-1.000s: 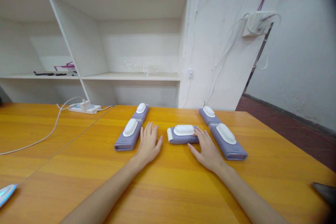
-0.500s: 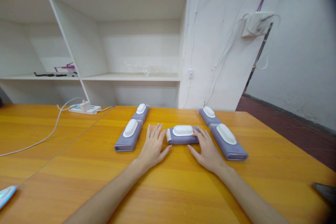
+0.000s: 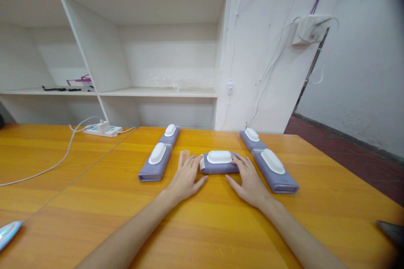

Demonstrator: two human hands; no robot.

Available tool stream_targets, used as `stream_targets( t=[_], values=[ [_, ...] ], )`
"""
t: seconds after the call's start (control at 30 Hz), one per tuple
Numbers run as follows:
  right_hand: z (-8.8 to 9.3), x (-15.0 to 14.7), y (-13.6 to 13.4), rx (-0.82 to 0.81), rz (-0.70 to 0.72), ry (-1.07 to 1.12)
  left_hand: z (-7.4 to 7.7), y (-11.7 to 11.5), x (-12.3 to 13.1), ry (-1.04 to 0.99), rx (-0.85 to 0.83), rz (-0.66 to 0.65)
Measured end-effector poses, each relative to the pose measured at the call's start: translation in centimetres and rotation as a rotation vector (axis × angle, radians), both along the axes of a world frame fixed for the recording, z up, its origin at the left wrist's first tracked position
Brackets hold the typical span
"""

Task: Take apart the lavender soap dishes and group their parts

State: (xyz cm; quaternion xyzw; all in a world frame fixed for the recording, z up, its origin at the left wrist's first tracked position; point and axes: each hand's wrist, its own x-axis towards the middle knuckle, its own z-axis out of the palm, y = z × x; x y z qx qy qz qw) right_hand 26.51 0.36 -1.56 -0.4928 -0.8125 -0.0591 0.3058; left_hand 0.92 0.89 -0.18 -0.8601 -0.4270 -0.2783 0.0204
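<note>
A small purple device with a white oval top (image 3: 219, 161) lies crosswise on the orange wooden table (image 3: 202, 222), between my two hands. My left hand (image 3: 187, 175) rests flat with fingers spread, its fingertips touching the device's left end. My right hand (image 3: 250, 179) lies flat too, fingers apart, fingertips on the device's right end. Neither hand grips anything. A long purple device pair (image 3: 159, 155) runs lengthwise left of my left hand. Another long purple device pair (image 3: 268, 163) lies right of my right hand.
White shelving (image 3: 142, 33) stands behind the table. A white power strip (image 3: 102, 129) with a cable sits at the back left. A white-blue object (image 3: 8, 232) lies at the near left edge, a dark flat object (image 3: 391, 230) at the near right edge.
My left hand has slid right across the table until its fingertips met the middle device's left end. My right hand has stayed on the right end.
</note>
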Motion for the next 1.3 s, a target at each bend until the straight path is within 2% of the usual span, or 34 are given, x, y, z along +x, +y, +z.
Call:
stream_targets(
  t=[0.27,0.63,0.83,0.93,1.0,1.03,1.17,1.23,1.3],
  values=[
    [0.1,0.0,-0.1,0.01,0.021,0.0,0.3,0.8,0.9,-0.037,-0.011,-0.007],
    [-0.1,-0.3,0.0,0.111,-0.095,-0.128,0.3,-0.2,2.4,-0.034,0.077,0.172],
    [0.0,-0.3,-0.1,0.09,-0.068,-0.146,-0.4,-0.1,3.1,-0.084,0.075,0.201],
    [0.1,-0.5,-0.3,0.072,-0.043,-0.144,-0.2,-0.4,3.2,-0.075,0.079,0.215],
    [0.2,-0.6,-0.3,0.07,-0.04,-0.126,0.1,-1.1,3.3,-0.056,0.083,0.155],
    [0.2,-0.6,-0.4,0.077,-0.05,-0.106,0.3,-1.5,3.4,-0.035,0.08,0.084],
    [0.4,-0.4,-0.5,0.093,-0.141,-0.013,1.1,-3.4,4.0,0.113,0.081,-0.299],
    [0.6,-0.4,-0.9,0.072,-0.186,-0.014,1.2,-3.7,4.1,0.1,0.074,-0.321],
    [0.9,-0.8,-1.5,0.056,-0.221,-0.04,1.0,-3.5,4.0,-0.02,0.022,-0.247]
  ],
)
